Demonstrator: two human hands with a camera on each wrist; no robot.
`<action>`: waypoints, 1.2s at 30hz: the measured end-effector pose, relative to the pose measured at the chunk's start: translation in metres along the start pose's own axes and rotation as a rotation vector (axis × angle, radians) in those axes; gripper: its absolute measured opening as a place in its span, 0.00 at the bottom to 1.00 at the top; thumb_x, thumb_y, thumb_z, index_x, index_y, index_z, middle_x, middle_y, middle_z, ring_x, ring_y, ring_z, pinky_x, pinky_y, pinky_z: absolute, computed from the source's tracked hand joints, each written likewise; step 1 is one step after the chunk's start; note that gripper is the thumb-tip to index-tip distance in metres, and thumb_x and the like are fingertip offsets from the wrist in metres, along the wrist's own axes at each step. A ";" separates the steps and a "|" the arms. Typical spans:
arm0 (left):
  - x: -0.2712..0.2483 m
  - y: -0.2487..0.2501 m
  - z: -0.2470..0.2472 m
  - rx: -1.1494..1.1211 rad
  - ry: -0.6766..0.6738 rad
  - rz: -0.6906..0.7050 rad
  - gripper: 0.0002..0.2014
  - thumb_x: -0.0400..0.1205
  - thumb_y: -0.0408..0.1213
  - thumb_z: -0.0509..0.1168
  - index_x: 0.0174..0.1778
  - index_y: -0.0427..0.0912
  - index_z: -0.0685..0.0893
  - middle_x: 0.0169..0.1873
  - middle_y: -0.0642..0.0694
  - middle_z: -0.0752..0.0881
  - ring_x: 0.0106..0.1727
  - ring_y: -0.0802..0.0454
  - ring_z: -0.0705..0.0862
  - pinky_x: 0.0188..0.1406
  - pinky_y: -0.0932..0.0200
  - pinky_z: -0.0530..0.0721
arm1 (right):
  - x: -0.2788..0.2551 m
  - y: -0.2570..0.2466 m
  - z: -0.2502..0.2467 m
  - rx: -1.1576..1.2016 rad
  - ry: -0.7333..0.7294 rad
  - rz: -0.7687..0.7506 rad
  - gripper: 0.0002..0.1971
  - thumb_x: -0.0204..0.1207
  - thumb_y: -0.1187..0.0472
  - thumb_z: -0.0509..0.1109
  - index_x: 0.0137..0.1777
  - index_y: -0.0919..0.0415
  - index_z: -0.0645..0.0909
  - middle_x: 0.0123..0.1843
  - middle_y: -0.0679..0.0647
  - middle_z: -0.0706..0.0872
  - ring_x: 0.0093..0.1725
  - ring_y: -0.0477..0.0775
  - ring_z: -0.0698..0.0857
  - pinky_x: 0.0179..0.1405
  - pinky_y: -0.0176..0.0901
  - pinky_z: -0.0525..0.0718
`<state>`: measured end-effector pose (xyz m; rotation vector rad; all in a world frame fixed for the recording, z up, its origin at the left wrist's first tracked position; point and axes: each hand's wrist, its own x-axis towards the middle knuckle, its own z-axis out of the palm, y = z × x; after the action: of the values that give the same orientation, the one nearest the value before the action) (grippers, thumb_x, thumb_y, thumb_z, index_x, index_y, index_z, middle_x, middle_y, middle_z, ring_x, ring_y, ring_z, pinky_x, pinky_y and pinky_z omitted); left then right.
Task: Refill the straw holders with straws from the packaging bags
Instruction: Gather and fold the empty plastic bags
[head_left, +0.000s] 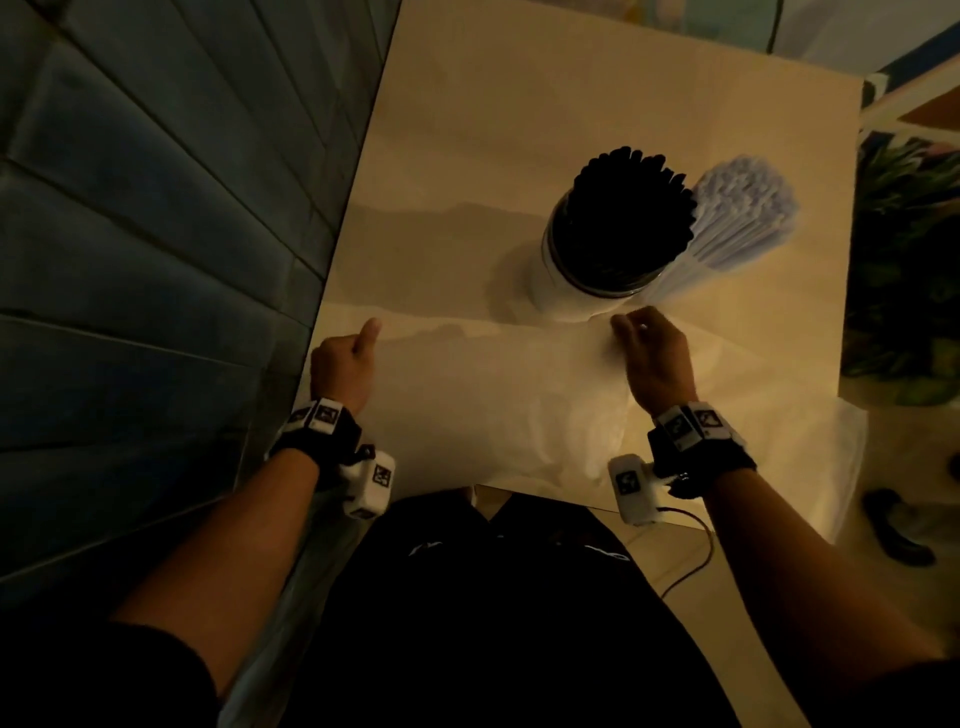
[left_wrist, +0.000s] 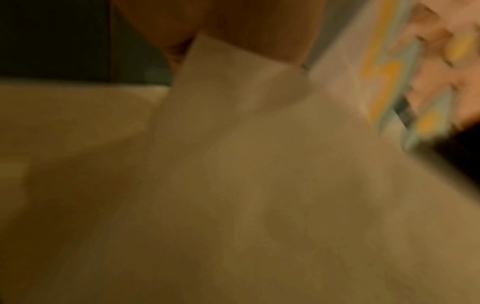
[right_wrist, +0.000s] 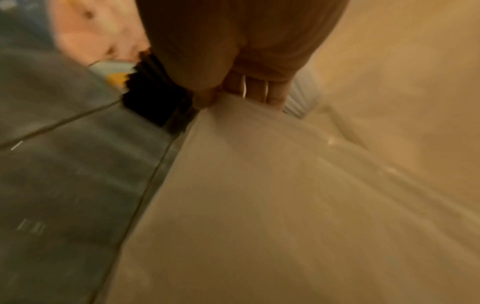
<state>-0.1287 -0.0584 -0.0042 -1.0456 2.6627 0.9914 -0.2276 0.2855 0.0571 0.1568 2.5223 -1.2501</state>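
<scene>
On the left, the person's left hand (head_left: 345, 364) pinches the far left corner of a thin, translucent white plastic packaging bag (head_left: 493, 395) that lies flat across the near part of the pale bench (head_left: 519, 130); the left wrist view shows the film corner nipped between thumb and fingers (left_wrist: 259, 30). The bag looks very light, limp and slippery, and likely to slide or crumple unless taken at its edges. Past it stands a white cylindrical straw holder (head_left: 566, 291) packed with black straws (head_left: 631, 208), stiff and light but prone to scatter loose. Beside it leans a bundle of pale bluish-white straws (head_left: 737, 218); whether a second holder carries them cannot be told. On the right, the right hand (head_left: 652, 358) has its fingers (right_wrist: 270, 90) curled, nipping the bag's far right edge.
</scene>
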 end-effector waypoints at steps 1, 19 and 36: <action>-0.001 0.005 0.000 -0.059 0.029 -0.053 0.32 0.88 0.57 0.53 0.22 0.38 0.69 0.20 0.41 0.68 0.29 0.42 0.71 0.28 0.50 0.62 | 0.001 0.004 0.002 0.073 -0.021 0.089 0.15 0.82 0.47 0.68 0.58 0.58 0.79 0.50 0.58 0.87 0.44 0.50 0.86 0.41 0.47 0.82; -0.177 -0.081 0.037 -0.639 -0.251 -0.827 0.25 0.87 0.54 0.57 0.79 0.46 0.71 0.74 0.50 0.72 0.77 0.37 0.71 0.70 0.35 0.76 | -0.027 0.081 0.009 -0.396 -0.984 0.453 0.28 0.74 0.57 0.79 0.70 0.65 0.73 0.43 0.57 0.93 0.39 0.55 0.92 0.40 0.45 0.90; -0.173 -0.055 0.029 -0.524 -0.077 -0.453 0.05 0.82 0.42 0.68 0.47 0.44 0.82 0.48 0.28 0.84 0.45 0.44 0.81 0.42 0.51 0.77 | -0.017 0.070 -0.010 -0.510 -0.845 0.270 0.20 0.74 0.65 0.78 0.58 0.59 0.70 0.44 0.62 0.86 0.35 0.57 0.83 0.38 0.49 0.85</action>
<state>0.0336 0.0271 0.0002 -1.5678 1.9936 1.6034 -0.1975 0.3369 0.0152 -0.1272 1.8920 -0.3940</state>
